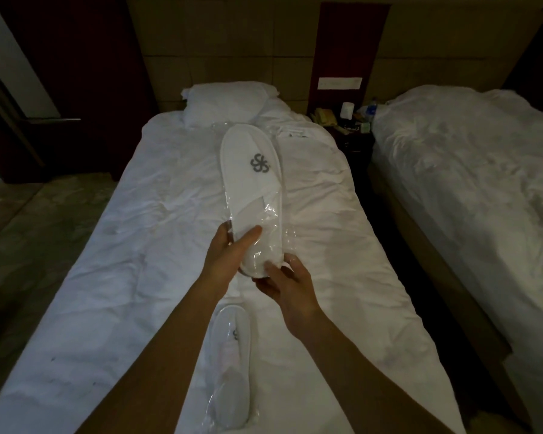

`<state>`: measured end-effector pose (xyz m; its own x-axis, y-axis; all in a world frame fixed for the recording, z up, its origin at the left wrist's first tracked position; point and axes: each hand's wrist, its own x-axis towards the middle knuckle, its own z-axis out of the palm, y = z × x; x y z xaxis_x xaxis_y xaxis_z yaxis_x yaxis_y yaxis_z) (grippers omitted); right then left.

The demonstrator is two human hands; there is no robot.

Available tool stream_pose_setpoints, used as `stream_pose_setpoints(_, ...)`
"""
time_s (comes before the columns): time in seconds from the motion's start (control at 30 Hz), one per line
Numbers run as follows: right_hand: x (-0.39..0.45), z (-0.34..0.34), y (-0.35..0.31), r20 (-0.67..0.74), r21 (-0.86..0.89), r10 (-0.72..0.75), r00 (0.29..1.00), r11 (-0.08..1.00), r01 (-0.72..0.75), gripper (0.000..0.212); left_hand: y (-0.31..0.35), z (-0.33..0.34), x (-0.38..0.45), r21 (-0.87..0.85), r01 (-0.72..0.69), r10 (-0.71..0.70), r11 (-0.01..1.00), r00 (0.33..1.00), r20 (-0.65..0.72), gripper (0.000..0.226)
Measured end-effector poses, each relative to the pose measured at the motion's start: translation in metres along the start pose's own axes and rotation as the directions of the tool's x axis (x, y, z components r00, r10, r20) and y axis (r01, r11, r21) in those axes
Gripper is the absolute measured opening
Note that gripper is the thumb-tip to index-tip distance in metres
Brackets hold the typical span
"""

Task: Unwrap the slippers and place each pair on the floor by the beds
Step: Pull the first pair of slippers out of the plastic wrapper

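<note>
Here, in a dim twin room, a strip of patterned floor (29, 233) runs open along the left edge of the near bed (145, 245), from the dark door (60, 73) at the far left down toward the camera. The bed's white duvet is creased and spreads wide from its left edge to its right edge, with a pillow (226, 101) at the head end. Over the middle of the bed a person holds up a white slipper pack (251, 189), toe pointing toward the pillow, a grey looped emblem on the upper; clear plastic wrap still clings round its heel half. The left hand (229, 249) grips the pack's left side near the heel, thumb laid across the top and fingers curled beneath. The right hand (286, 283) pinches the plastic at the heel end, thumb on top, fingers under the rim. Nearer the foot end of the bed, between the two forearms, a second wrapped slipper pack (231, 364) lies flat on the duvet, toe also toward the head. More clear wrapping (217, 126) lies just below the pillow. To the right, a narrow dark gap (389, 245) separates the near bed's right edge from the second bed (470, 183), whose cover is rumpled. At the head of that gap stands a nightstand (348, 133) cluttered with small items, a telephone (325, 115) among them.
</note>
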<state>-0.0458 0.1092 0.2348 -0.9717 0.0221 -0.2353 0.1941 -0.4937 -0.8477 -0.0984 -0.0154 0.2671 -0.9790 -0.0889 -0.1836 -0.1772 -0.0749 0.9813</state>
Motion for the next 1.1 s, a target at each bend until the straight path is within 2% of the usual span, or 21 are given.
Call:
stream_pose_setpoints(0.07, 0.001, -0.002, -0.001, -0.002, 0.028, -0.001, 1.000, 1.000, 0.001, 0.024, -0.007, 0.002, -0.004, 0.026, 0.009, -0.009, 1.000, 1.000, 0.015, 0.053)
stream_pose_setpoints(0.17, 0.001, -0.005, -0.003, -0.004, 0.059, 0.013, 1.000, 0.998, -0.013, 0.025, -0.015, 0.004, -0.005, -0.009, 0.001, 0.000, 1.000, 1.000, 0.028, 0.035)
stream_pose_setpoints(0.27, -0.001, -0.011, -0.001, -0.016, 0.045, 0.054, 0.998, 0.998, -0.053, 0.025, -0.019, 0.008, 0.001, -0.033, 0.030, -0.031, 0.999, 0.999, -0.025, 0.028)
stream_pose_setpoints(0.37, -0.004, -0.021, -0.001, -0.030, -0.010, 0.102, 0.994, 0.995, -0.103, 0.029, -0.030, 0.013, 0.010, -0.038, 0.061, -0.063, 0.997, 0.997, -0.054, 0.031)
stream_pose_setpoints(0.5, -0.009, -0.040, 0.003, -0.095, -0.090, 0.199, 0.975, 0.974, -0.207, 0.030, -0.057, 0.020, 0.020, -0.086, 0.191, -0.197, 0.978, 0.978, -0.072, 0.046)
stream_pose_setpoints(0.77, -0.038, -0.093, 0.030, -0.182, -0.200, 0.314, 0.932, 0.916, -0.348, 0.025, -0.110, 0.027, 0.025, -0.232, 0.420, -0.430, 0.877, 0.903, 0.009, 0.046)
stream_pose_setpoints(0.87, -0.050, -0.112, 0.038, -0.208, -0.250, 0.350, 0.913, 0.884, -0.396, 0.024, -0.124, 0.027, 0.026, -0.271, 0.455, -0.467, 0.848, 0.884, 0.024, 0.042)
stream_pose_setpoints(1.0, -0.068, -0.133, 0.050, -0.243, -0.261, 0.394, 0.887, 0.854, -0.450, 0.018, -0.146, 0.028, 0.023, -0.241, 0.504, -0.512, 0.830, 0.858, 0.032, 0.050)
stream_pose_setpoints(1.1, -0.080, -0.146, 0.057, -0.272, -0.279, 0.429, 0.861, 0.822, -0.497, 0.020, -0.156, 0.025, 0.022, -0.216, 0.511, -0.522, 0.832, 0.853, 0.007, 0.053)
